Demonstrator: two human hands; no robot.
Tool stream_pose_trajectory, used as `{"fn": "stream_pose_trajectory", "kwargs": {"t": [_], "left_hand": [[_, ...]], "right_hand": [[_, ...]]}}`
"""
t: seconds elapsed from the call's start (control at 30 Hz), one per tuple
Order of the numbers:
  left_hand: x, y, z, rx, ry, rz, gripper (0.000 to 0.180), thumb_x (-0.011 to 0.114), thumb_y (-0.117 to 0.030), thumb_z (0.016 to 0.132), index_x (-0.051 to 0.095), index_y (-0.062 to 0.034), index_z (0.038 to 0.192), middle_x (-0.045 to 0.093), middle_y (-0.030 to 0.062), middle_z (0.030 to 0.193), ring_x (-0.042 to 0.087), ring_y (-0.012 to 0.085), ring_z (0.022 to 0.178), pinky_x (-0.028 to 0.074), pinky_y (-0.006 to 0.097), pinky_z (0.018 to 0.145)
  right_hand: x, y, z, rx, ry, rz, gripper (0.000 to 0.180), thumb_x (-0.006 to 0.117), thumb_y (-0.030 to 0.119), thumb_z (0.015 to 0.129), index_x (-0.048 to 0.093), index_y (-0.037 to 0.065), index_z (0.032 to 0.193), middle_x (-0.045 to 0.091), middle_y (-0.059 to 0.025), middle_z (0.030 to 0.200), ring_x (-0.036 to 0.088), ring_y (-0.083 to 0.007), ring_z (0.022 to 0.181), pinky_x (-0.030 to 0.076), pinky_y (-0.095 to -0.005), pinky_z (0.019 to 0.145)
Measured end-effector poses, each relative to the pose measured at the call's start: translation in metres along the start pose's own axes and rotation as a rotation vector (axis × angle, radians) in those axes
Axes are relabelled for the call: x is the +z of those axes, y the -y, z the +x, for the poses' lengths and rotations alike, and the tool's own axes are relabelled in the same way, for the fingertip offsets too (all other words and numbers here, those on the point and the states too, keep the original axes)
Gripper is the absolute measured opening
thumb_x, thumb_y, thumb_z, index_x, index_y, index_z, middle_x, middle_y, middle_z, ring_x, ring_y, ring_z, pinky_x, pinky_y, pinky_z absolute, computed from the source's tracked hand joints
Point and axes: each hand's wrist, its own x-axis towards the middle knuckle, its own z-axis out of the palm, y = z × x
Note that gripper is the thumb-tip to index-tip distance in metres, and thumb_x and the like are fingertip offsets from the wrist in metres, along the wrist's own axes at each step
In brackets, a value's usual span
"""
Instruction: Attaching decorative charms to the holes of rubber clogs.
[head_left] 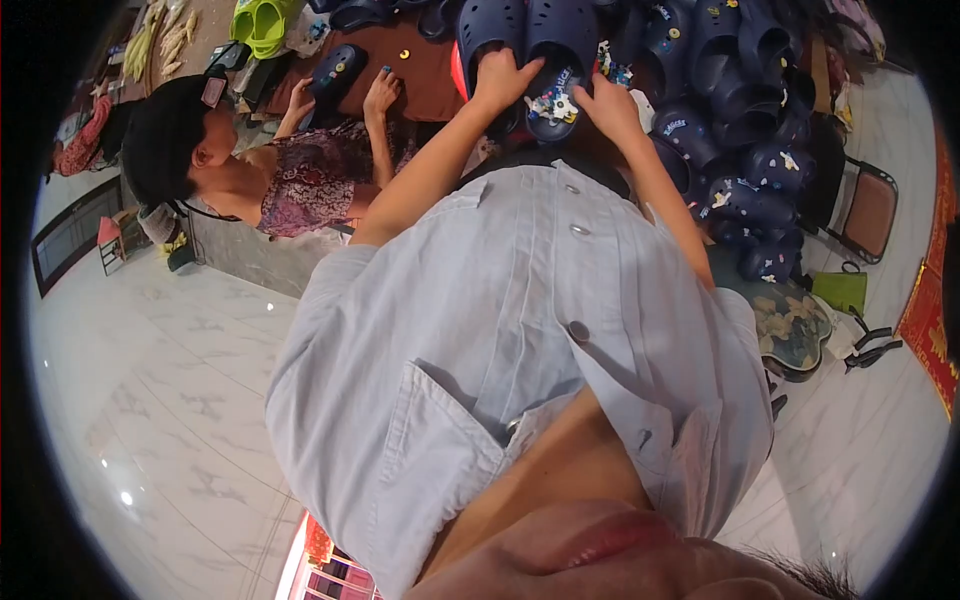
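Observation:
Two navy clogs (490, 22) lie side by side in front of me, toes away. My left hand (503, 80) has its fingers bent into the left clog's opening, thumb pointing right; the fingertips are hidden. Small white, yellow and black shoe charms (553, 106) sit in a heap on the heel of the right clog (562, 32). Beside that heel is my right hand (610, 108), its thumb apart from the fingers and near the heap. Another cluster of colourful charms (617, 72) shows just beyond its fingers, whose tips are partly hidden.
Many navy clogs (740, 120) are piled to the right. At left a co-worker in a dark cap (165, 140) holds a navy clog (338, 70) over a brown cloth (425, 75). Lime-green clogs (262, 25) lie farther left. A folding chair (868, 212) stands at far right.

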Motion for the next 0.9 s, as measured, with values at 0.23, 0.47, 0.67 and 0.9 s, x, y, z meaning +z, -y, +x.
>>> {"fn": "stream_pose_trajectory", "kwargs": {"t": [0.23,0.47,0.67,0.9], "left_hand": [[0.017,0.017,-0.001,0.077,-0.041,0.032,0.045,0.059,-0.035,0.076,0.061,0.0098,0.07,0.059,0.0321,0.071,0.06,0.0455,0.071,0.049,0.049,0.07],[0.031,0.044,0.002,0.183,0.06,0.097,0.044,0.058,-0.035,0.076,0.061,0.009,0.075,0.06,0.0315,0.075,0.059,0.0458,0.074,0.048,0.049,0.07],[0.009,0.006,0.0,0.017,0.027,-0.029,0.042,0.057,-0.032,0.075,0.06,0.0101,0.075,0.059,0.0329,0.074,0.06,0.0462,0.073,0.049,0.049,0.071],[0.006,0.007,-0.002,-0.006,0.049,-0.037,0.045,0.058,-0.033,0.077,0.059,0.0121,0.073,0.058,0.0349,0.074,0.058,0.0482,0.075,0.047,0.05,0.072]], "right_hand": [[-0.017,0.022,-0.022,-0.03,-0.241,0.046,0.029,0.064,0.03,0.082,0.059,0.002,0.086,0.063,-0.0146,0.079,0.06,-0.0341,0.077,0.047,-0.044,0.071],[-0.016,0.056,-0.012,-0.725,-0.249,0.033,0.027,0.068,0.011,0.069,0.059,0.008,0.094,0.057,-0.0058,0.095,0.053,-0.0254,0.093,0.046,-0.0353,0.078],[0.0,0.053,-0.014,-0.707,-0.093,-0.002,0.043,0.069,0.006,0.064,0.055,0.009,0.104,0.056,-0.0049,0.095,0.052,-0.0257,0.093,0.046,-0.0359,0.078],[0.004,0.05,-0.014,-0.704,-0.099,0.045,0.037,0.069,0.006,0.066,0.055,0.009,0.1,0.054,-0.0063,0.091,0.052,-0.0263,0.091,0.045,-0.037,0.077]]}}
